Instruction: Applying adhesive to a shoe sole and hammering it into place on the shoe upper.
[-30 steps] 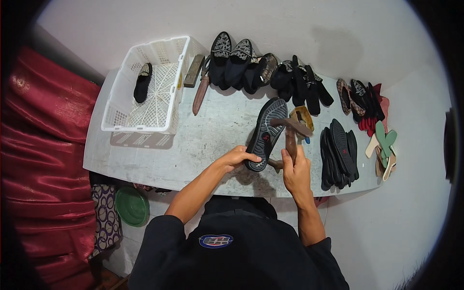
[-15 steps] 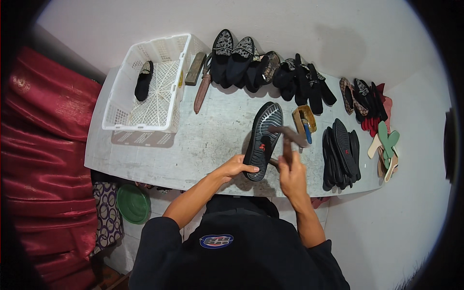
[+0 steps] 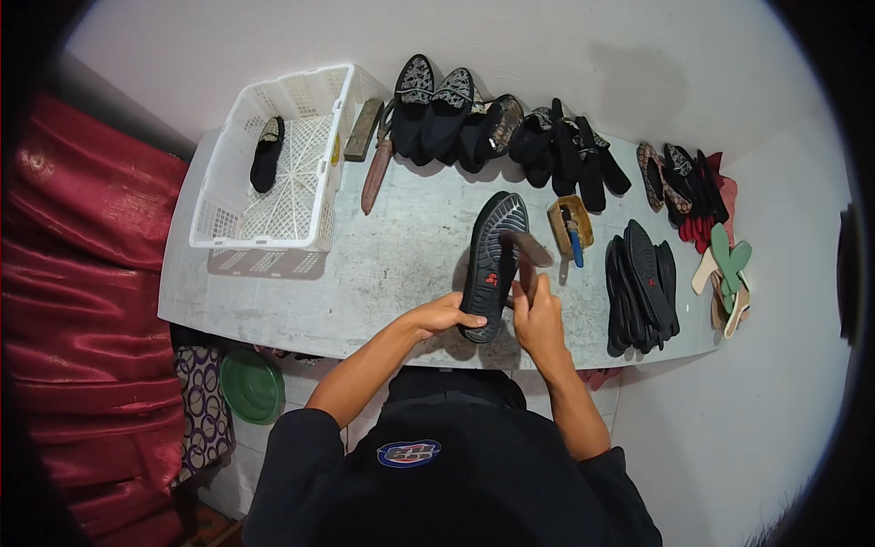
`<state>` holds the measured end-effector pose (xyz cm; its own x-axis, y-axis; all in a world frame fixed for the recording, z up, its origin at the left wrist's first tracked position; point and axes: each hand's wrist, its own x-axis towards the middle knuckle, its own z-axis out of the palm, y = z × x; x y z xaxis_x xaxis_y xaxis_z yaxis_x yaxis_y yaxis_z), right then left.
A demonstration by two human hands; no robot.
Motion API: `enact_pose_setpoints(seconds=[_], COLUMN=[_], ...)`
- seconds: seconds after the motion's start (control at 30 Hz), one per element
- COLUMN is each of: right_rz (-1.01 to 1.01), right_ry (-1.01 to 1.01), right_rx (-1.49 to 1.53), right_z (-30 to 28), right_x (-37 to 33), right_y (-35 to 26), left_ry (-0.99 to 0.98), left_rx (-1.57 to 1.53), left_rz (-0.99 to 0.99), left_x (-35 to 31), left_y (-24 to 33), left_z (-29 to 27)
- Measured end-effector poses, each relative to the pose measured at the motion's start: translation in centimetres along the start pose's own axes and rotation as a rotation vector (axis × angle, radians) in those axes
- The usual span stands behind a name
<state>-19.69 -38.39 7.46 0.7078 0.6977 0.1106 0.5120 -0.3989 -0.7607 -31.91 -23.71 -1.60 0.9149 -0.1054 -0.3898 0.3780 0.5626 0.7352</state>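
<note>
My left hand (image 3: 441, 315) grips the heel end of a black shoe (image 3: 488, 290), its thumb on the ridged sole. The sole faces up, with a small red mark near its middle. In my right hand (image 3: 541, 325) is a hammer (image 3: 534, 250), its fingers wrapped round the handle. The blurred hammer head is over the right edge of the sole; whether it touches, I cannot tell. Beyond the hammer stands a small tan container (image 3: 584, 223) with a blue-handled brush (image 3: 576, 248) in it. To the right lies a stack of black soles (image 3: 643, 290).
A white plastic basket (image 3: 260, 243) with one shoe (image 3: 266, 162) stands at left. Near it lie a grey block (image 3: 364, 132) and a brown-handled tool (image 3: 376, 178). Several dark shoes (image 3: 449, 114) line the wall. Green and beige insoles (image 3: 726, 262) are at far right.
My right hand has brought the hammer left and slightly nearer to me, closer to the shoe's sole. My left hand and the shoe have barely moved.
</note>
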Motion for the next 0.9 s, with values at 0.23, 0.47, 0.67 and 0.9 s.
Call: enact_pose_setpoints(seconds=[0.23, 0.47, 0.67, 0.9], right_rz=[0.088, 0.065, 0.010, 0.014], right_ry=[-0.056, -0.039, 0.027, -0.039], right_rx=[-0.023, 0.057, 0.141, -0.018], right_z=[0.2, -1.2, -2.8, -1.2], right_x=[-0.2, 0.4, -0.1, 0.3], right_y=[0.1, -1.1, -2.2, -0.1], left_ry=[0.381, 0.821, 0.805, 0.842], left_rx=[0.163, 0.913, 0.901, 0.837], left_rz=[0.197, 0.285, 0.238, 0.316], left_x=[0.3, 0.7, 0.9, 1.1], left_y=[1.0, 0.0, 0.1, -1.0], left_z=[2.8, 5.2, 5.0, 5.4])
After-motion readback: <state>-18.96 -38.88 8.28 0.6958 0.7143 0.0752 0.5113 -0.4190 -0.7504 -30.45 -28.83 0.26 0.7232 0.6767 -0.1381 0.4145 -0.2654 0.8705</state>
